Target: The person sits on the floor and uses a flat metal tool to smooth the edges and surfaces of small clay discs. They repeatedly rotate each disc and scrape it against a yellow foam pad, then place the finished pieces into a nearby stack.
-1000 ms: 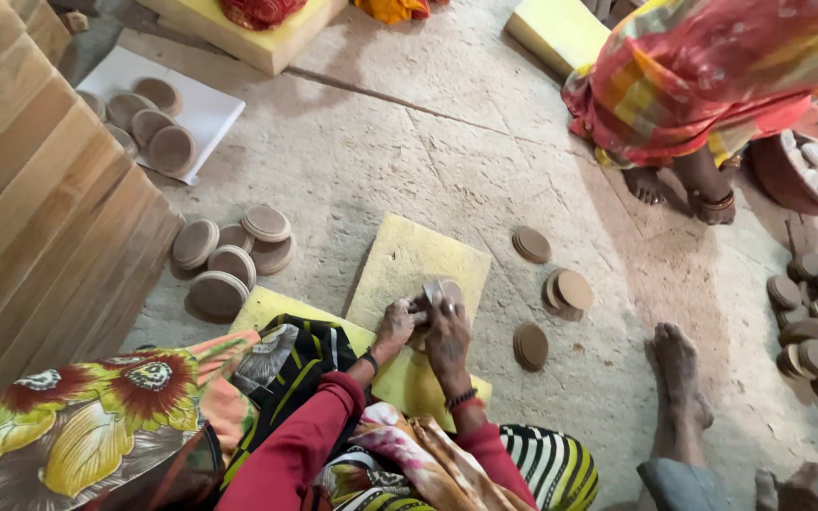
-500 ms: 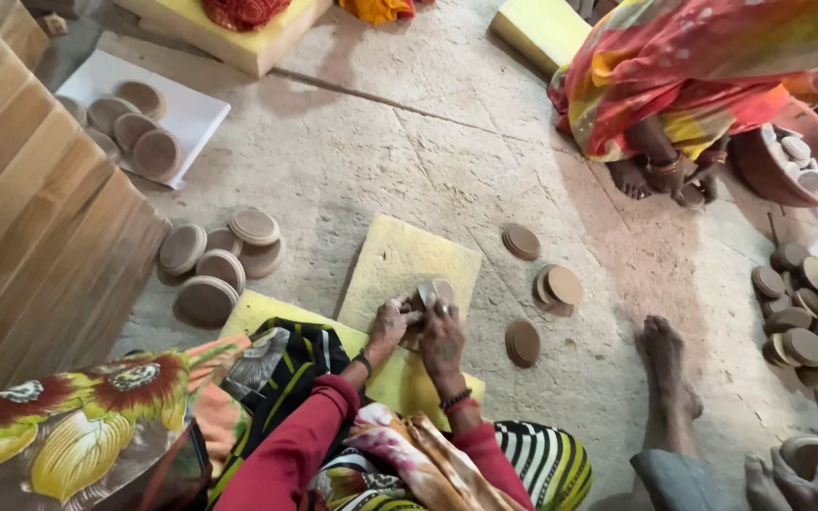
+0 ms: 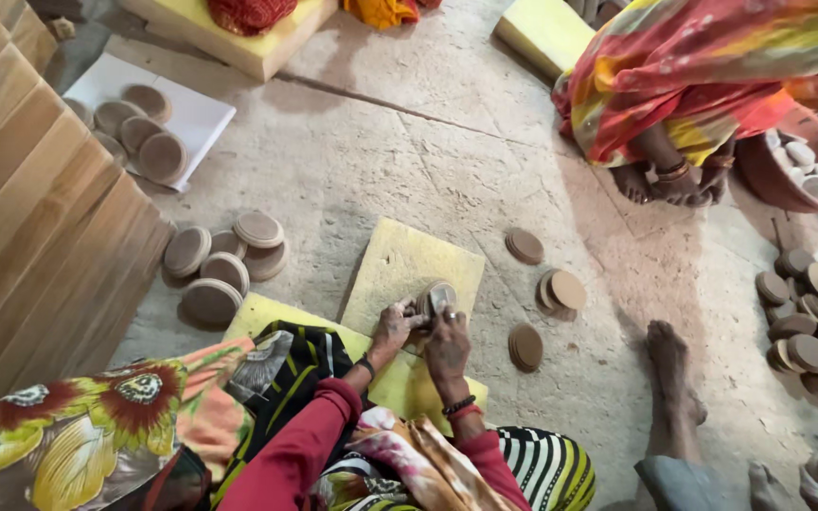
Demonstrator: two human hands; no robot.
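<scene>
A person seated on a stone floor works a small round clay disc (image 3: 437,299) with both hands over a yellow foam pad (image 3: 400,270). The left hand (image 3: 392,329) curls its fingers against the disc's near left edge; the right hand (image 3: 447,345) lies just beside it, fingers bent together over the disc's lower rim, so the piece is pinched between the two hands. The disc sits tilted at the pad's right side, resting on the foam.

Compared with half a second ago, the hands hold almost the same place on the pad and their grasp looks unchanged; the disc shows a little more of its pale face between the fingers. The view has drifted slightly, so the floor's contents sit a touch lower and to the right in the picture.

Stacks of brown clay lids (image 3: 224,260) lie on the floor to the left of the pad, and more rest on a white board (image 3: 201,114) farther off. Three small piles of discs (image 3: 546,293) lie right of the pad. A second person in a bright orange and yellow sari (image 3: 702,66) squats at upper right beside a reddish bowl (image 3: 788,180); that bowl is more fully in view than a second ago. A bare foot (image 3: 674,374) rests at right, near a heap of clay pieces (image 3: 811,317).
</scene>
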